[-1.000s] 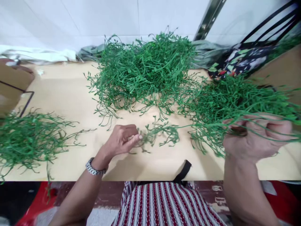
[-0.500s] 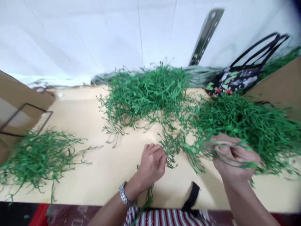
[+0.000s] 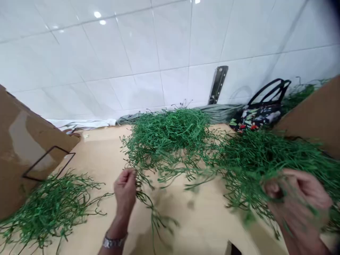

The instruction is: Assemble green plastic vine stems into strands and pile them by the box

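My left hand (image 3: 125,189) is closed in a fist over the table, left of the middle, with a watch on its wrist. A few thin green stems (image 3: 152,209) trail from its right side, their lower ends blurred; the grip itself is hidden behind the fingers. On the right, my right hand (image 3: 297,202) is closed on a bunch of thin green stems (image 3: 247,173) that stretches leftward, smeared by motion. Beneath and behind this hand spreads a large heap of the same stems (image 3: 265,148). Another heap of green stems (image 3: 170,131) lies at the back middle.
A smaller stem pile (image 3: 50,205) lies at left, beside a cardboard box (image 3: 26,141) and a black wire frame (image 3: 53,147). A flowered bag (image 3: 256,117) and another cardboard panel (image 3: 313,113) stand at right. A tiled wall (image 3: 138,88) closes off the back of the table (image 3: 202,223).
My view has tilted up. My left hand has moved left, with stems trailing beside it. My right hand has moved to the right, still holding stems.
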Demonstrator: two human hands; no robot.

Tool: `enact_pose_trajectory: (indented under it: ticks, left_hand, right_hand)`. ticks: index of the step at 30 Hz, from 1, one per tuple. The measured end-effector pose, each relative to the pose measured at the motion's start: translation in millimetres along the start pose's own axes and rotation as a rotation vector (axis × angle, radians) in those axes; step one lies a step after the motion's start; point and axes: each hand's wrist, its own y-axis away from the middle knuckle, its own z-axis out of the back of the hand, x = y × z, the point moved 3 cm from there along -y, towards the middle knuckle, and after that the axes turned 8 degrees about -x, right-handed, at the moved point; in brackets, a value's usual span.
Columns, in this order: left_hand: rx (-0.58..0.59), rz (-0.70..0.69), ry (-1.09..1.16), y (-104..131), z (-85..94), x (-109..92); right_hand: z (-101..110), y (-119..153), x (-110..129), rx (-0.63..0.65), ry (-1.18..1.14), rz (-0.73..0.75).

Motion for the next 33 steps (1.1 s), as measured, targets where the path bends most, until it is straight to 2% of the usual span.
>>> enact_pose_trajectory:
  ticks: [1, 2, 4, 5, 6, 7, 8, 10, 11, 12, 13, 15, 17, 20, 24, 27, 30, 33]
  left_hand:
    - [-0.055, -0.033, -0.059, -13, 7.7, 4]
    - [-0.039, -0.090, -0.151, -22, 10.9, 8]
    - [0.183, -0.196, -0.407, -31, 3.8, 11]
    - [0.307, -0.296, -0.514, -30, -3.6, 10]
    - [0.365, -0.415, -0.597, -26, -10.8, 5]
    - [0.344, -0.546, -0.651, -19, -16.7, -3]
    - [0.266, -0.671, -0.673, -9, -21.2, -14]
    - [0.027, -0.826, -0.615, 16, -24.8, -40]
    - [0.069, -0.839, -0.529, 30, -28.7, -51]
    - [0.159, -0.821, -0.365, 46, -32.8, -62]
    - [0.352, -0.779, -0.200, 62, -39.5, -71]
    - [0.734, -0.670, -0.047, 94, -55.3, -82]
    - [0.883, -0.583, 0.008, 116, -68.0, -86]
    - [0.821, -0.502, 0.036, 126, -80.0, -80]
    - [0.718, -0.364, 0.125, 116, -82.2, -63]
    - [0.705, -0.251, 0.094, 109, -79.6, -52]
    - [0.779, -0.128, 0.117, 109, -79.1, -45]
    - [0.803, -0.158, 0.196, 113, -79.1, -44]
  right_hand:
    - [4, -6, 2, -0.091, -0.032, -0.018]
    - [6, -11, 3, -0.129, -0.047, -0.026]
    - [2, -11, 1, -0.064, -0.025, -0.060]
    - [-1, -8, -1, 0.018, 0.012, -0.080]
    - [-6, -3, -4, 0.116, 0.042, -0.097]
    - [-10, 3, -6, 0.196, 0.059, -0.104]
    - [-13, 9, -9, 0.263, 0.061, -0.112]
    - [-18, 19, -13, 0.346, 0.045, -0.118]
    - [-21, 23, -14, 0.373, 0.042, -0.120]
    - [-23, 27, -15, 0.405, 0.045, -0.116]
    - [-25, 30, -15, 0.435, 0.053, -0.096]
    - [-31, 36, -15, 0.475, 0.088, -0.019]
    - [-37, 41, -13, 0.502, 0.141, 0.083]
    - [-45, 50, -8, 0.549, 0.195, 0.251]
    - [-51, 57, -3, 0.686, 0.210, 0.369]
    - [-50, 59, -6, 0.795, 0.223, 0.273]
    - [-46, 61, -12, 0.816, 0.114, 0.084]
    - [-43, 69, -21, 0.776, -0.029, -0.125]
